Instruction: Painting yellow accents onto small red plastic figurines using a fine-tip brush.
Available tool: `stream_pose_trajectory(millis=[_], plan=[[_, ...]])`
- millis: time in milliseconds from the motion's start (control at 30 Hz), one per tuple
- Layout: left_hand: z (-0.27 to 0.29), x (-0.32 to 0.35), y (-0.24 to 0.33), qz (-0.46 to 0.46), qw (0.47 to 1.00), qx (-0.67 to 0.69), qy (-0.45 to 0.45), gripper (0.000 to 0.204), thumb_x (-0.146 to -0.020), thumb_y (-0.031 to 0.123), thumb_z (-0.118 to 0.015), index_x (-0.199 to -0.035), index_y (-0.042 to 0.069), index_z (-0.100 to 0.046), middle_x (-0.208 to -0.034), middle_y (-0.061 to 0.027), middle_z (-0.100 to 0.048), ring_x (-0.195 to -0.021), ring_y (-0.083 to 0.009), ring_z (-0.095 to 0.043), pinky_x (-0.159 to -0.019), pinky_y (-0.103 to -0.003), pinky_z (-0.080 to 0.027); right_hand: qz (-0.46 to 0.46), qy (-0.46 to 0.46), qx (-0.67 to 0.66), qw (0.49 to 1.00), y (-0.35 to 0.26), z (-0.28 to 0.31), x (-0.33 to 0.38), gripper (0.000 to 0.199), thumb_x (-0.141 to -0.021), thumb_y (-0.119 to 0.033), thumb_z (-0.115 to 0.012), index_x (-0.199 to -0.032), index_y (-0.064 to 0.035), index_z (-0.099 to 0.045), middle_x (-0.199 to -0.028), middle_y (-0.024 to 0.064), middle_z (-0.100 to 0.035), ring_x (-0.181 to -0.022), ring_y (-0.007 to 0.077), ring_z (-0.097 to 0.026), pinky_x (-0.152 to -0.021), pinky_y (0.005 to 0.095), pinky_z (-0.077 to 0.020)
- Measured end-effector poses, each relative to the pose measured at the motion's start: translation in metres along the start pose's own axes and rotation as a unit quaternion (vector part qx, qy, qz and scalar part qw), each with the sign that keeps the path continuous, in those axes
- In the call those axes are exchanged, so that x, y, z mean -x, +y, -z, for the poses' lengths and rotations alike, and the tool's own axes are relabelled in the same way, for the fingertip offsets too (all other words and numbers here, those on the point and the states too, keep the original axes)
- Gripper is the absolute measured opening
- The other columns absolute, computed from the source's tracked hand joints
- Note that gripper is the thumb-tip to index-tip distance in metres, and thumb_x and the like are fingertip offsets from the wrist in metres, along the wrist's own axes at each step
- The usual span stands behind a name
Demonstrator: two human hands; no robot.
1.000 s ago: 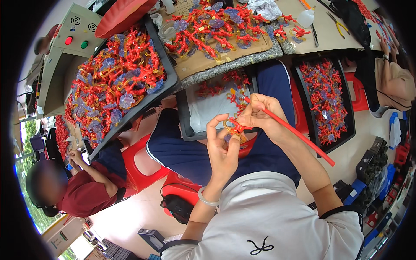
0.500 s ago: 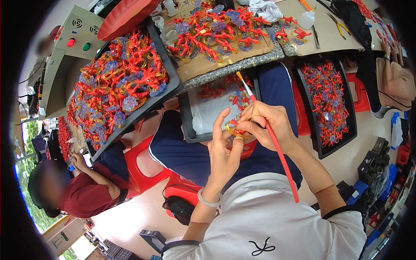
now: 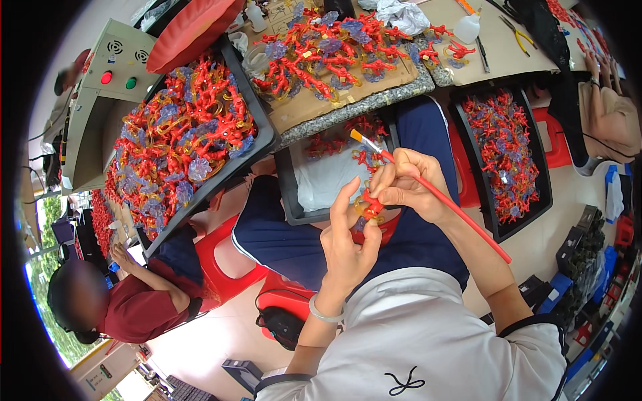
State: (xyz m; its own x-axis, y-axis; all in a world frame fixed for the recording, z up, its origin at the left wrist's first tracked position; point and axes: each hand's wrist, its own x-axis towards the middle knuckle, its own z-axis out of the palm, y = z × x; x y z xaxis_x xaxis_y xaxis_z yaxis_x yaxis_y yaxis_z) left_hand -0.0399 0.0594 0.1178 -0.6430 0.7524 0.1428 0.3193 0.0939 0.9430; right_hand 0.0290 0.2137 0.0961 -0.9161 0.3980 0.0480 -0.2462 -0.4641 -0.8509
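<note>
the paintbrush (image 3: 441, 200) has a long red handle and a pale orange tip. the small figure (image 3: 370, 206) is red with amber yellow loops. the tray (image 3: 289, 194) on the lap is black with a whitish sheet inside and a few red pieces. the shorts (image 3: 281, 240) are dark blue, the shirt (image 3: 414, 341) light grey with a thin black squiggle. the bracelet (image 3: 324, 313) is silver. the big tray (image 3: 257, 134) to the left is black, heaped with red, amber and pale purple pieces. the side tray (image 3: 528, 214) is black too, filled with red and bluish bits. the stool (image 3: 227, 267) is red. the control box (image 3: 93, 113) is cream with one red and one green button.
</note>
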Motion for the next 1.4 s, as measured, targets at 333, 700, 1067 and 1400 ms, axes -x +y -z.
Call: stream_pose_trajectory(millis=[333,700,1067,1400], plan=[[-0.003,-0.002,0.01,0.063,0.996,-0.07,-0.013,0.067,-0.082,-0.007,-0.055,-0.142,-0.003,-0.026,-0.095,-0.0207,-0.068,-0.082,-0.0259,-0.069,-0.07,-0.03,-0.053,0.21,-0.027,0.355,0.91,-0.016,-0.007,0.003,0.041,-0.076,0.003,-0.073,-0.068,-0.0055,-0.034,-0.065,0.0102,-0.056,-0.072,0.0273,-0.066,-0.064,0.0313,-0.051],[-0.005,-0.005,0.003,0.128,0.962,0.235,-0.041,0.061,-0.093,0.004,-0.048,-0.147,0.003,-0.019,-0.092,-0.0109,-0.067,-0.078,-0.0137,-0.063,-0.068,-0.02,-0.047,0.022,0.008,0.252,0.968,-0.017,0.001,0.0,0.043,-0.079,0.0,-0.073,-0.07,-0.0073,-0.031,-0.076,0.0138,-0.066,-0.077,0.0188,-0.065,-0.069,0.0282,-0.0515],[-0.006,-0.006,0.006,0.156,0.95,0.271,-0.018,0.055,-0.096,0.003,-0.041,-0.146,0.003,-0.018,-0.085,-0.009,-0.063,-0.077,-0.0105,-0.059,-0.072,-0.023,-0.048,-0.08,0.02,-0.005,0.997,0.001,0.006,-0.003,0.045,-0.079,0.002,-0.072,-0.075,-0.0122,-0.03,-0.073,0.0101,-0.062,-0.075,0.0142,-0.062,-0.07,0.0259,-0.0513],[-0.01,-0.004,-0.001,0.226,0.934,0.265,-0.08,0.056,-0.098,0.018,-0.042,-0.147,0.005,-0.018,-0.098,-0.0119,-0.063,-0.073,-0.0133,-0.061,-0.063,-0.021,-0.045,-0.063,0.068,0.142,0.986,-0.012,0.018,0.019,0.02,-0.078,0.0,-0.074,-0.076,-0.0028,-0.055,-0.078,0.0047,-0.063,-0.074,0.0085,-0.062,-0.066,0.0238,-0.0487]])
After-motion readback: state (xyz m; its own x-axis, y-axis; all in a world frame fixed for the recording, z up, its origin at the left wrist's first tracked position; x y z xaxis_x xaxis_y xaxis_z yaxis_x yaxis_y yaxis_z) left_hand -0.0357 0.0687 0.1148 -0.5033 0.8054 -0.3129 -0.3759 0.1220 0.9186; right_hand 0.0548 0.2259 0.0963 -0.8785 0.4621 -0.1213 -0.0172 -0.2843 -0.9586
